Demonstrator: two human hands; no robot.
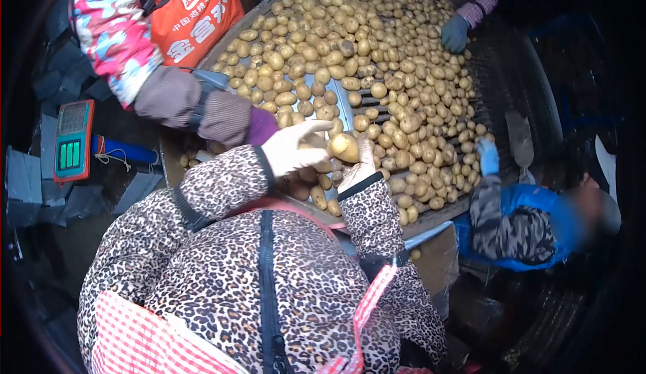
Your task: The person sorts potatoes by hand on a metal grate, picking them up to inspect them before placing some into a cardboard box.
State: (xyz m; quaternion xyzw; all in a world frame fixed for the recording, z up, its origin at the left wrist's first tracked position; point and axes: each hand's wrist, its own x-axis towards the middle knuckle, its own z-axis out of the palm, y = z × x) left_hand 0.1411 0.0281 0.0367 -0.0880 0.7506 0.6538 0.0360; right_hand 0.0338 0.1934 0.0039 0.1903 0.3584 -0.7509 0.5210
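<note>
An orange bag (195,20) carries Chinese writing, "中国鸡精" legible, larger characters unclear; one scale's (72,140) digits are too small to read. Three co-workers' gloves (455,34) reach over uncounted loose potatoes (410,78). The right hand (360,165) grips one potato (344,148) above them, its long axis slanting from upper left to lower right; the left hand (293,148) is spread open beside it.
</note>
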